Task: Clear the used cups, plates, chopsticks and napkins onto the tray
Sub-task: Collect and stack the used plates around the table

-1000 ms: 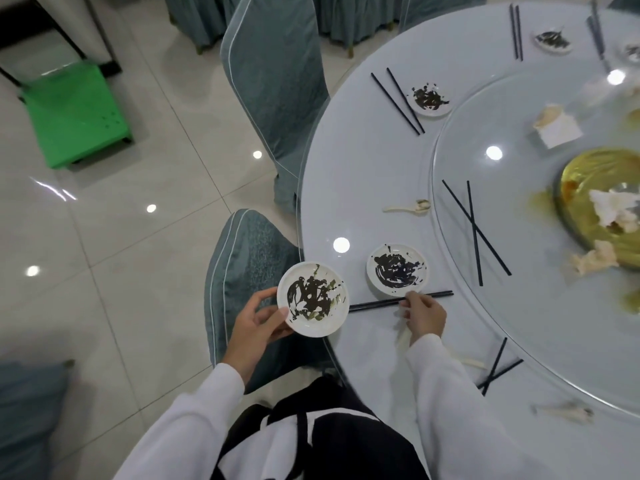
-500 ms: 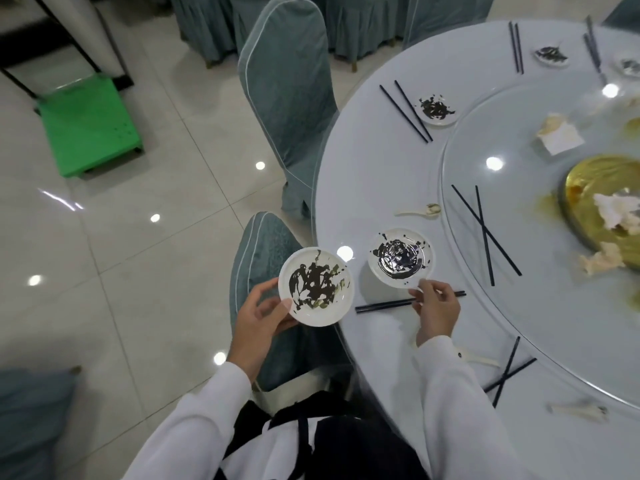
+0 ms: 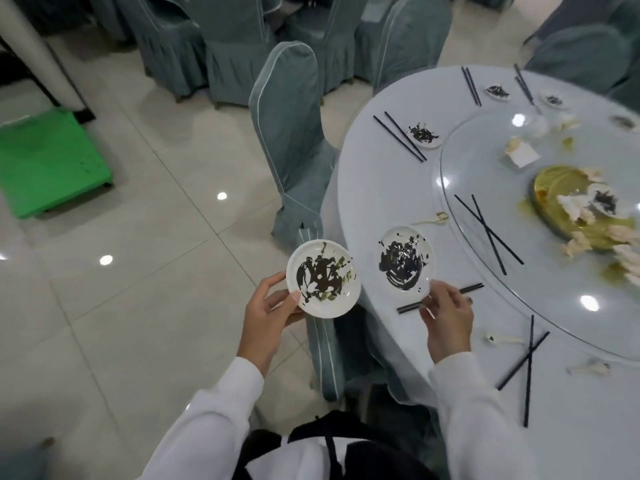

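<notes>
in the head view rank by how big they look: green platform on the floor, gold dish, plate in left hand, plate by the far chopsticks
1. green platform
2. gold dish, partly cut off
3. held plate, though nearness to the camera inflates it
4. far plate

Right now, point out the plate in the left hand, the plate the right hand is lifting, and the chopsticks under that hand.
held plate (image 3: pixel 323 278), head view: stained centre.
second plate (image 3: pixel 405 259), head view: smeared middle.
chopsticks (image 3: pixel 471 288), head view: right end of pair.

Green cart (image 3: pixel 52 164) beside covered chairs (image 3: pixel 287 133).
</notes>
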Demonstrator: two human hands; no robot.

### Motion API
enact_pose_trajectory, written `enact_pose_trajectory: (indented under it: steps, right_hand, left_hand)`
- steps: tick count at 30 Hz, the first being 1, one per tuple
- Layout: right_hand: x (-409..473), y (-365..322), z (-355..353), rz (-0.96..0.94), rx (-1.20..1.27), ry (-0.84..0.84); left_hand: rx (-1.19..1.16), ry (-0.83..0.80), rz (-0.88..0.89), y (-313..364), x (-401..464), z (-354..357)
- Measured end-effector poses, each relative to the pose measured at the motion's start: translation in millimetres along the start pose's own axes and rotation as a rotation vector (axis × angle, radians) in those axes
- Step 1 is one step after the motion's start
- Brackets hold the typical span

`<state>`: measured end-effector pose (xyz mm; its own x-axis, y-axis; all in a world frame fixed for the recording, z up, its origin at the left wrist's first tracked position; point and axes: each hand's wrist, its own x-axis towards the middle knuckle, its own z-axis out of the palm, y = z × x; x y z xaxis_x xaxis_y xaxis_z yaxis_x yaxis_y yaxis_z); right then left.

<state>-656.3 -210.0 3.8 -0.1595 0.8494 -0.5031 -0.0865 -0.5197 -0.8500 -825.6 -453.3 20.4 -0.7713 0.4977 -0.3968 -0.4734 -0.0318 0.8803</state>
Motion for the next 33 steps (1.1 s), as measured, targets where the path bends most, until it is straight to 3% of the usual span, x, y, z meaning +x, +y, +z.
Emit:
enact_pose_trajectory:
  steps: [9,17,23,33]
  right_hand:
    - [-103,49,76,-0.083,-0.185,-0.128]
    - [-141,96,146,-0.126,-0.355,-0.292]
    - [-153,110,195,-0.06,-0.408,-0.511]
    - [-114,121,256,0.044,-0.372,-0.582]
  left_hand:
    - [-0.087,-0.119,-0.034,20,-6,-96]
    - [-0.141,-0.089,-0.066,34,-14,-172]
    - [-0.169,-0.039,-0.066,45,-2,-202]
    - [-0.162,-0.017,-0.103,65,64,-224]
